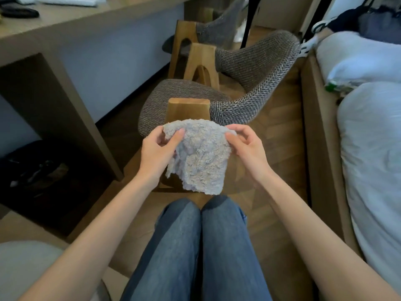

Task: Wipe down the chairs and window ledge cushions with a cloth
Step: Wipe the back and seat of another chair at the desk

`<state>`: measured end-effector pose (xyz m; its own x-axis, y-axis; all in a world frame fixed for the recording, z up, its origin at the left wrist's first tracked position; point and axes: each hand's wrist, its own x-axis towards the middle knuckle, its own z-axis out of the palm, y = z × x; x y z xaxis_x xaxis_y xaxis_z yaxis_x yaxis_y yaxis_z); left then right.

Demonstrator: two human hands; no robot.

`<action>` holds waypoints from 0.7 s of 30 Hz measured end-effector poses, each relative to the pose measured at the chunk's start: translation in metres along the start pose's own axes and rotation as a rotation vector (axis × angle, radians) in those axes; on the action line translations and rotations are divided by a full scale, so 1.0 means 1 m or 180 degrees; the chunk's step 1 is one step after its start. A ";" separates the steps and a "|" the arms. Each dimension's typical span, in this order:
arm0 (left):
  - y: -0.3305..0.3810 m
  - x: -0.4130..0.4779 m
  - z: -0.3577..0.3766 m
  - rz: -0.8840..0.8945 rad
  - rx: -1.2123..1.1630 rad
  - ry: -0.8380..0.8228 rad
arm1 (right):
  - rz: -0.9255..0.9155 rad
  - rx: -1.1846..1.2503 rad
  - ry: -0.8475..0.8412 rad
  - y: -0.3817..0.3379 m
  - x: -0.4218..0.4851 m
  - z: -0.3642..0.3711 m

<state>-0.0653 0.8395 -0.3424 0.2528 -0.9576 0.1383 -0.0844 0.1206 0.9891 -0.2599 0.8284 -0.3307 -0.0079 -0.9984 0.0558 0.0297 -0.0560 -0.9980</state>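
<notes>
**Head view: cloth held in both hands before the near chair**

We are looking down on a seated person whose knees, in blue jeans (201, 235), are pointing toward the near chair (186, 94). The left hand (157, 153) is pinching the upper left edge of the cloth (199, 157), with the thumb lying across its front and the fingers going behind. The right hand (247, 148) is gripping the upper right corner with curled fingers. We are recording both hands as grasping the cloth; neither is released.

The cloth, pale grey and fluffy, is hanging spread between the two hands, above the knees and in front of the chair's wooden armrest (188, 109). It is hiding the lower part of that armrest. We cannot tell whether it is touching the wood.

The near chair is standing on the wooden floor (277, 131), between the desk (65, 25) and the bed (373, 137). Its woven grey backrest (256, 68) is curving toward the bed. A second chair (217, 29) of the same kind is standing just behind it, farther from the person.

We are noting a white pillow (351, 59) lying on the bed, and dark objects (36, 170) sitting in the recess under the desk; these are too dim for us to identify.
</notes>
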 end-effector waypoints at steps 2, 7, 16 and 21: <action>-0.001 0.006 0.005 -0.0016 0.0045 -0.0028 | -0.0011 -0.0025 -0.0142 0.000 0.008 -0.007; -0.003 0.050 0.021 -0.0112 0.0185 -0.0150 | -0.0110 -0.0105 -0.0332 0.006 0.061 -0.017; 0.023 0.125 0.034 -0.0631 0.0210 -0.0207 | 0.0279 -0.1111 -0.0530 -0.024 0.163 -0.009; 0.081 0.142 0.014 -0.1233 0.0483 -0.0543 | 0.0623 -0.1825 -0.0618 -0.081 0.161 -0.004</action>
<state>-0.0496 0.7094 -0.2438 0.1320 -0.9556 -0.2635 -0.1585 -0.2828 0.9460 -0.2678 0.6718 -0.2408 0.1264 -0.9758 -0.1785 -0.5282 0.0861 -0.8447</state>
